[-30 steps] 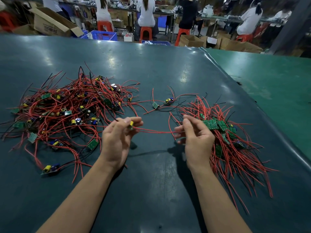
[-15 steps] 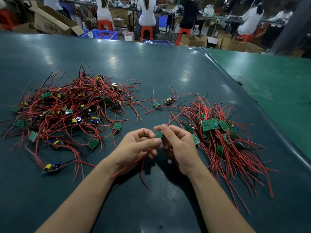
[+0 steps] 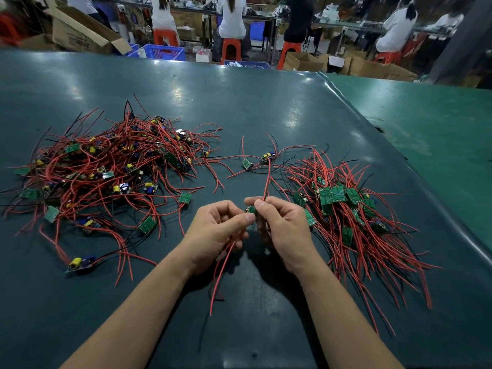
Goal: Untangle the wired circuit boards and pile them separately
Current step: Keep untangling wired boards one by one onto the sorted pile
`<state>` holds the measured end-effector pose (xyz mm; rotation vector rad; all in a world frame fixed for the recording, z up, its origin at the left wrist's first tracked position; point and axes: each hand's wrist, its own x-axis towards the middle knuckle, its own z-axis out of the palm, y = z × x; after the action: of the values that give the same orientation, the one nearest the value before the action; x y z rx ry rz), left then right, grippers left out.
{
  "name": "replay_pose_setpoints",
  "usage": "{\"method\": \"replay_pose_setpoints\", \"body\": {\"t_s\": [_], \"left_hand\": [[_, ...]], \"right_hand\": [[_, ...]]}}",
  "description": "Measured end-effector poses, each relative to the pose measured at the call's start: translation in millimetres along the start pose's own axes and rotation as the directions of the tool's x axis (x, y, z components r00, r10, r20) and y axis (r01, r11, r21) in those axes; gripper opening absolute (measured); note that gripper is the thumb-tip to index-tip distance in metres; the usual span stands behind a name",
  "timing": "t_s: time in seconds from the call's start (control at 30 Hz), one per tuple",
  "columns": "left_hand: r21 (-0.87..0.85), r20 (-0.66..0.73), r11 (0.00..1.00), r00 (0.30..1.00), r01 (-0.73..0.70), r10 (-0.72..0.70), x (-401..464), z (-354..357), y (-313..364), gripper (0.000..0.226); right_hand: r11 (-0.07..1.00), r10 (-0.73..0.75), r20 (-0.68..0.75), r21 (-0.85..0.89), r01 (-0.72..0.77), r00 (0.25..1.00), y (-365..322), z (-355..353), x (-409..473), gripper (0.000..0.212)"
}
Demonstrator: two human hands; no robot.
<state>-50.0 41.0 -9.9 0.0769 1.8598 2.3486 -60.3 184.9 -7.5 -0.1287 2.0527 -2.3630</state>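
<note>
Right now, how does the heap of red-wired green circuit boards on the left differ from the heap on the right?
The left heap of red-wired boards is a loose tangle, its wires looping every way; the right heap of red-wired boards is combed, its wires trailing toward the near edge. Left boards lie scattered, many showing yellow parts; right boards cluster green side up. Both lie on the dark table.

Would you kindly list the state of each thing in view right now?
Left hand: pinches the small green circuit board.
Right hand: pinches the same board's red wire.
Tangled heap of red-wired boards: knotted, on the left.
Sorted pile of red-wired boards: combed straight, on the right.
</note>
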Motion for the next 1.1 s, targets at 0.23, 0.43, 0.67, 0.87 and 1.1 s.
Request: {"method": "replay_pose_setpoints", "body": {"t_s": [0.23,0.43,0.67,0.87,1.1], "left_hand": [[0.029,0.037,0.998,0.997,0.061,-0.062,-2.3,0.3,6.6,0.028],[0.011,0.075,0.992,0.989,0.129,-0.129,-4.9,-1.4,11.1,0.023],[-0.054,0.036,0.998,0.999,0.023,-0.021,-3.0,0.6,5.1,0.022],[0.033,0.037,0.999,0.999,-0.033,0.032,-6.0,1.9,1.5,0.020],[0.048,0.006,0.999,1.000,0.018,-0.019,-5.4,1.4,6.2,0.019]], "right_hand": [[0.996,-0.087,-0.084,0.018,0.089,0.993,-0.3,-9.3,2.8,0.024],[0.970,-0.211,-0.198,-0.163,0.180,0.957,1.8,-6.4,3.2,0.025],[0.999,-0.033,-0.108,0.012,0.035,0.994,-3.1,-10.9,3.4,0.015],[0.999,0.007,-0.046,-0.050,-0.009,0.999,-0.9,-13.1,0.8,0.021],[1.000,0.010,-0.034,0.020,-0.009,0.999,-3.4,-10.8,2.4,0.022]]}}
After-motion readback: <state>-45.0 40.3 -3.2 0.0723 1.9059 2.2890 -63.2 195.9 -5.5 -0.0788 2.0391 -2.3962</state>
